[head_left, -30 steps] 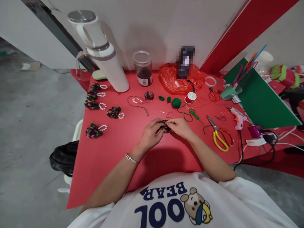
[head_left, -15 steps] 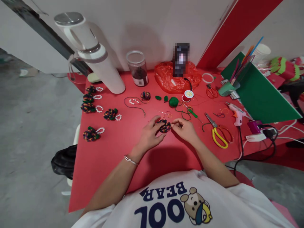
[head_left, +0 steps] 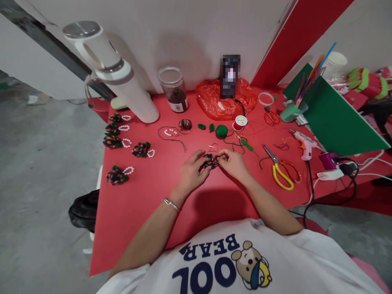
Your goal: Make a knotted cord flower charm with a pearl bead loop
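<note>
A dark multicoloured crocheted flower (head_left: 210, 161) is held just above the red table, between my two hands. My left hand (head_left: 194, 169) grips its left side, fingers curled over the top and thumb below. At its right edge my right hand (head_left: 230, 162) pinches the yarn with thumb and fingertips. Part of the flower is hidden under the fingers. Just beyond it lies a needle (head_left: 210, 146) with orange thread. Farther back sit a green yarn ball (head_left: 221, 131), two small green leaves (head_left: 201, 126), a multicoloured yarn ball (head_left: 185, 124) and a short string of white beads (head_left: 170, 132).
Several finished flowers with bead loops (head_left: 116, 176) line the left. To the right lie a green-handled crochet hook (head_left: 246, 144), yellow-handled scissors (head_left: 282, 177), a pink glue gun (head_left: 305, 145) and a power strip (head_left: 330, 174). A tall white flask (head_left: 134, 96) and a jar (head_left: 174, 90) stand behind.
My right hand has moved in closer and now pinches the flower's right edge. The flower is turned and bunched more between my fingers. The view has shifted slightly.
</note>
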Demonstrator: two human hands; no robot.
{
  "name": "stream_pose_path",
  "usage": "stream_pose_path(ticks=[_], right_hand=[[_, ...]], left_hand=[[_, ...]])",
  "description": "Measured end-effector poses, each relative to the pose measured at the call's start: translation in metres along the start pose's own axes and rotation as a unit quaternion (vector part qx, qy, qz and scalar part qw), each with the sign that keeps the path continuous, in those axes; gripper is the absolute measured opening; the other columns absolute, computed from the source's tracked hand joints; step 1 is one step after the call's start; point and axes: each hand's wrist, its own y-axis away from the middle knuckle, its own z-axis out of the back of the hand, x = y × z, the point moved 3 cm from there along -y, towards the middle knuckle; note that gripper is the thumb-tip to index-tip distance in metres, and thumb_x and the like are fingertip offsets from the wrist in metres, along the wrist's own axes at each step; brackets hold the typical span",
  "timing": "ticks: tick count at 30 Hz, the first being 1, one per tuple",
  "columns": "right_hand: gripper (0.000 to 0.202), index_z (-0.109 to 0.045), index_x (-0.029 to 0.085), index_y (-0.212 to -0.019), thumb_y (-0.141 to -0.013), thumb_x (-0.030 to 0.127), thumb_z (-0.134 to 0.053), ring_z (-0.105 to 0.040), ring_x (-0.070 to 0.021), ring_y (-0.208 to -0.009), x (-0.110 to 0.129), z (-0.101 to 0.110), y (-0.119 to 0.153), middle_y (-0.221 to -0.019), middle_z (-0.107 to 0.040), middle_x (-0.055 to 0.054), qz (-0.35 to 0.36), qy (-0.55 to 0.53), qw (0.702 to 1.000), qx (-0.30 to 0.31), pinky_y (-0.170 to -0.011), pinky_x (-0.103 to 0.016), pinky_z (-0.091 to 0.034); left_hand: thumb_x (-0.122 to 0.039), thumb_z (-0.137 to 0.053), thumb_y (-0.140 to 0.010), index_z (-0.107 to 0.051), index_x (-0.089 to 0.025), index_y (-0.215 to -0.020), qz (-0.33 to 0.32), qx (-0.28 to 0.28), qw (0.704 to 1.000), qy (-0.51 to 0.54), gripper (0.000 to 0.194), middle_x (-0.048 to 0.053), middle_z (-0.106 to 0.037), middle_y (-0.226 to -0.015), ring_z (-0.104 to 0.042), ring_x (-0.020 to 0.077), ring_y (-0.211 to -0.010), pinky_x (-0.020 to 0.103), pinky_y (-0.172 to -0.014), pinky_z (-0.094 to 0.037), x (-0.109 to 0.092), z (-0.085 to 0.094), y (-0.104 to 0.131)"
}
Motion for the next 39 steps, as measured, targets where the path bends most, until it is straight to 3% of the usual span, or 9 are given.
stream_pose_path(ticks=[8,23,29,34,39], right_hand=[[0.015,-0.072,0.02,-0.088,-0.08,0.018,-0.06,-0.068,-0.0147,-0.07,0.004,-0.002,-0.004,-0.079,-0.075,-0.002,0.031,0.003,0.999,-0.009,-0.069,-0.025,-0.05],[0.012,-0.072,0.02,-0.086,-0.081,0.021,-0.061,-0.068,-0.0142,-0.069,0.009,-0.009,-0.012,-0.077,-0.075,-0.001,0.062,-0.044,0.997,-0.018,-0.067,-0.024,-0.05],[0.014,-0.074,0.022,-0.092,-0.085,0.023,-0.063,-0.072,-0.0171,-0.079,0.008,-0.01,-0.011,-0.087,-0.078,-0.002,0.086,-0.066,0.994,-0.004,-0.076,-0.029,-0.054],[0.021,-0.075,0.022,-0.1,-0.087,0.019,-0.058,-0.073,-0.0174,-0.087,0.009,-0.008,-0.008,-0.094,-0.079,-0.003,0.099,-0.088,0.991,0.01,-0.083,-0.03,-0.056],[0.025,-0.074,0.021,-0.101,-0.085,0.013,-0.056,-0.073,-0.0174,-0.093,0.011,-0.007,-0.005,-0.1,-0.079,-0.004,0.101,-0.102,0.989,0.036,-0.089,-0.032,-0.056]], left_hand=[[-0.017,-0.064,-0.085,-0.072,-0.021,-0.103,0.003,-0.016,1.0,0.012,0.02,0.01,-0.067,-0.129,-0.071,0.0194,-0.1,0.032,-0.084,-0.06,0.003,-0.003,0.0],[-0.009,-0.062,-0.082,-0.071,-0.02,-0.094,-0.018,-0.002,0.999,0.05,0.019,0.011,-0.067,-0.13,-0.07,0.0204,-0.106,0.032,-0.088,-0.058,0.0,0.001,-0.003],[-0.008,-0.06,-0.081,-0.072,-0.02,-0.094,-0.03,0.011,0.998,0.055,0.021,0.011,-0.066,-0.135,-0.071,0.0224,-0.108,0.035,-0.089,-0.058,-0.001,0.003,-0.005],[-0.008,-0.061,-0.081,-0.074,-0.021,-0.095,-0.029,0.006,0.998,0.064,0.023,0.011,-0.071,-0.129,-0.071,0.0243,-0.112,0.039,-0.097,-0.057,0.005,-0.001,-0.004],[-0.011,-0.061,-0.083,-0.075,-0.02,-0.097,-0.036,-0.008,0.997,0.065,0.022,0.011,-0.073,-0.125,-0.071,0.0231,-0.11,0.037,-0.095,-0.057,0.003,0.001,-0.005]])
